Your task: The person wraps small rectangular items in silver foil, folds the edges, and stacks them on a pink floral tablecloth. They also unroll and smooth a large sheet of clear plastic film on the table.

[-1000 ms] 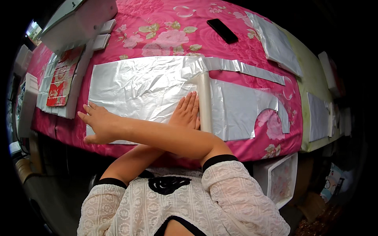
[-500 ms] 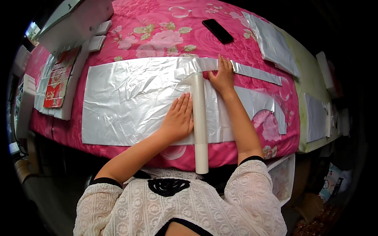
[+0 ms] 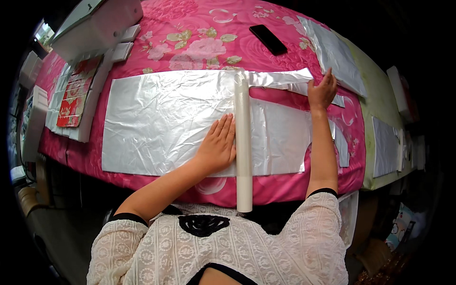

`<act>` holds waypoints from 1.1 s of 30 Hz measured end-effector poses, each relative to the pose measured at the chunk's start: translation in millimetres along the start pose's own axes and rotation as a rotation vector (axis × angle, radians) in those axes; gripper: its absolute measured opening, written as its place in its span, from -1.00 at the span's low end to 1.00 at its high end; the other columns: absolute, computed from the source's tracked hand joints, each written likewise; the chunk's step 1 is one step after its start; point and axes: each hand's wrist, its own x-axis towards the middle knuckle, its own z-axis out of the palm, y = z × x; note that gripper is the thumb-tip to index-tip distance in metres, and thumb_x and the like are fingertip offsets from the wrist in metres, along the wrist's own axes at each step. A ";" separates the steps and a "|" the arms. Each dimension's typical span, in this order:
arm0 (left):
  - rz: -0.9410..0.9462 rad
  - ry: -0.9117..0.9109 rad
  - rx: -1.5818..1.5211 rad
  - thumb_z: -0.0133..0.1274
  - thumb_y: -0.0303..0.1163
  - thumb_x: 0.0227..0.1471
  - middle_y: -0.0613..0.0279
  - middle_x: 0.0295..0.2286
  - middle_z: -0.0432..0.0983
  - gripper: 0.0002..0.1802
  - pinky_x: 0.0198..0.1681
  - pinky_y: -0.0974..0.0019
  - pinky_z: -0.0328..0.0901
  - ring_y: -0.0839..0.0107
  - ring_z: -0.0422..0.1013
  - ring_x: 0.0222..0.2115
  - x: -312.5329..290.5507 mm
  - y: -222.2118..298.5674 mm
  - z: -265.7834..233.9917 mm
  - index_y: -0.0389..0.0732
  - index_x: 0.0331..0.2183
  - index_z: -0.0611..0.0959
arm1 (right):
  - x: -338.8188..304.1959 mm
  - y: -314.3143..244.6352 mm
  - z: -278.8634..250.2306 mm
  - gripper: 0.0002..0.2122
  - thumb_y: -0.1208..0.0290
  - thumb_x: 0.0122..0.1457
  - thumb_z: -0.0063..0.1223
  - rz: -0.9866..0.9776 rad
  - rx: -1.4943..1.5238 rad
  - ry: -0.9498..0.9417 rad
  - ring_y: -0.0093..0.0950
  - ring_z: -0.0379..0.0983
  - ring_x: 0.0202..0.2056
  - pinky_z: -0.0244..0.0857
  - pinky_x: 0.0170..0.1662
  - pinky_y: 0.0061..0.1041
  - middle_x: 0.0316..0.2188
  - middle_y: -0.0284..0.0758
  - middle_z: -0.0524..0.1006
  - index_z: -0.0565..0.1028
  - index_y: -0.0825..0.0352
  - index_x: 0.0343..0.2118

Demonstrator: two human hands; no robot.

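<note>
A silvery plastic bag [image 3: 156, 123] lies spread flat, its strap-like handle [image 3: 285, 77] stretched out to the right. Across it lies a long pale roller tube [image 3: 243, 152], its near end jutting past the table edge. My left hand [image 3: 218, 145] rests flat on the bag with its fingers together and stretched, against the tube's left side. At the tip of the upper handle strip is my right hand [image 3: 324, 90], fingers extended and thumb apart, beside the strip. Under and right of the tube, more silvery film [image 3: 280, 137] shows, with a curved cut-out partly behind my right forearm.
A black phone [image 3: 268, 39] lies at the back on the pink floral cloth [image 3: 199, 45]. Folded silvery bags [image 3: 335, 57] sit at the back right. To the left are a white box [image 3: 97, 28] and a stack with a red packet [image 3: 80, 92].
My right hand has moved right from beside the tube, and the upper handle strip now extends farther right. The left hand stays flat beside the tube.
</note>
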 end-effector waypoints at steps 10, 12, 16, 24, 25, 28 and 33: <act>0.006 0.033 0.008 -0.28 -0.32 -0.12 -0.20 0.08 -0.08 -0.30 0.17 0.13 -0.28 0.04 -0.16 0.14 -2.7 -1.3 2.3 -0.50 0.05 0.05 | -47.2 -14.0 -96.2 -0.58 0.36 -0.02 0.03 -0.108 0.512 -0.342 -0.20 0.20 -0.01 0.06 0.04 -0.32 -0.07 -0.14 0.33 0.30 0.38 -0.07; 0.023 0.047 0.033 -0.29 -0.28 -0.12 -0.22 0.07 -0.07 -0.30 0.17 0.12 -0.27 0.02 -0.14 0.13 -2.3 -2.8 5.0 -0.52 0.03 0.08 | -80.4 -68.4 -132.4 -0.50 0.24 0.00 0.01 -0.356 0.757 -0.673 -0.21 0.11 0.07 0.00 0.10 -0.33 0.05 -0.17 0.21 0.25 0.34 0.01; 0.040 0.033 -0.081 -0.23 -0.33 -0.15 -0.22 0.07 -0.08 -0.30 0.17 0.15 -0.24 0.01 -0.13 0.12 -1.7 -10.0 -5.3 -0.51 0.03 0.08 | -111.0 -110.3 -147.4 -0.44 0.06 0.04 -0.13 -0.620 0.857 -0.846 -0.22 -0.03 0.15 -0.11 0.15 -0.31 0.11 -0.21 0.13 0.21 0.32 0.05; -0.302 0.390 -0.761 -0.15 -0.43 0.02 0.02 -0.04 0.26 -0.56 0.03 0.33 0.07 0.27 0.19 -0.01 -60.1 -78.6 -94.2 -0.31 -0.01 0.30 | -103.9 -231.3 -150.4 -0.51 0.02 0.11 -0.30 -0.864 1.159 -1.082 -0.30 -0.02 0.15 -0.34 0.20 -0.24 0.00 -0.25 0.30 0.31 0.29 -0.02; -0.328 0.450 -0.862 -0.19 -0.40 0.07 0.07 -0.05 0.27 -0.58 0.03 0.34 0.06 0.32 0.21 -0.03 -74.8 -96.3 -95.9 -0.32 -0.01 0.30 | -108.4 -258.1 -158.6 -0.57 0.12 0.13 -0.26 -0.851 1.434 -1.105 -0.29 0.06 0.12 -0.17 0.16 -0.25 -0.03 -0.26 0.34 0.30 0.28 -0.01; -0.585 0.505 -1.020 -0.28 -0.26 0.12 0.13 -0.09 0.31 -0.58 -0.01 0.34 0.09 0.37 0.23 -0.06 -122.5 -111.9 -128.3 -0.30 -0.04 0.33 | -87.1 -300.7 -177.7 -0.63 0.26 0.10 -0.16 -0.803 1.798 -1.179 -0.27 0.16 0.06 0.02 0.08 -0.29 -0.07 -0.25 0.37 0.34 0.31 -0.06; -0.692 0.488 -0.937 -0.31 -0.24 0.12 0.15 -0.11 0.32 -0.57 -0.06 0.36 0.13 0.37 0.28 -0.12 -208.8 -109.1 -143.7 -0.31 -0.06 0.36 | -83.5 -308.0 -116.6 -0.59 0.18 0.05 -0.10 -1.017 1.154 -0.704 -0.28 0.10 0.08 -0.06 0.12 -0.27 -0.02 -0.25 0.30 0.33 0.29 -0.06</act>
